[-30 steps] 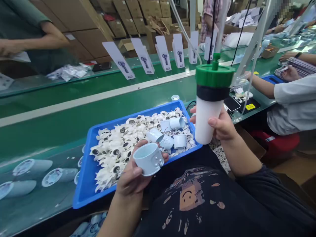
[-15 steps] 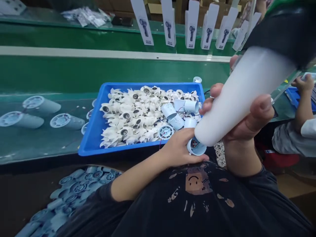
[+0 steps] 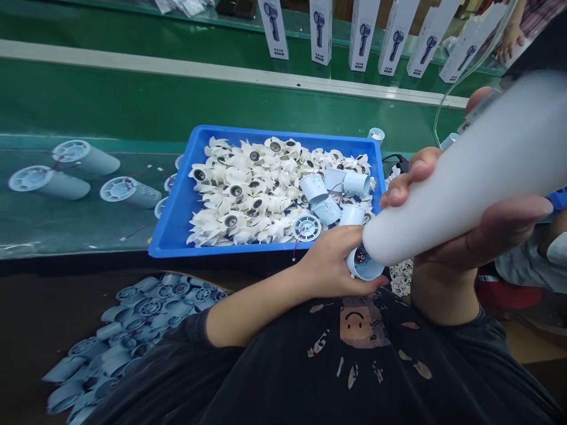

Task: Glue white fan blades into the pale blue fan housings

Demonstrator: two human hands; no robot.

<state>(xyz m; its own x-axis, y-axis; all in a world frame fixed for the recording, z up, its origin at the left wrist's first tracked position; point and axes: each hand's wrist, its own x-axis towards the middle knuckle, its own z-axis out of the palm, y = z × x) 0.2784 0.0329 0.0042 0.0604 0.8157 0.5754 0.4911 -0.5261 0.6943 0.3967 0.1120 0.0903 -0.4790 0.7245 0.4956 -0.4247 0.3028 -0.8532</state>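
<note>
Two hands meet just off the near edge of a long green counter point(image 3: 133, 100), which runs away to the left of them with a pale stripe point(image 3: 177, 65) along its far part. Beyond that stripe a row of white cartons point(image 3: 321, 29) stands upright, well apart from the hands. Left of the hands the counter's near strip carries a few pale-blue tubes point(image 3: 84, 156) lying on their sides, with bare green between them and the far cartons. Just beyond the left hand point(image 3: 332, 260) a blue tray point(image 3: 175, 233) sits at the counter's edge. It is heaped with white fan blades point(image 3: 239, 200), and a handful of pale-blue shells point(image 3: 336, 189) lie on the side nearest the hands. Below the counter, left of the left forearm, lies a pile of more pale-blue parts point(image 3: 146, 307). The left hand is closed around a small pale-blue housing point(image 3: 365, 268), its open end turned up. The right hand point(image 3: 465, 236) grips a white tapered bottle point(image 3: 465, 177), tilted so that its narrow end touches the housing's mouth.
</note>
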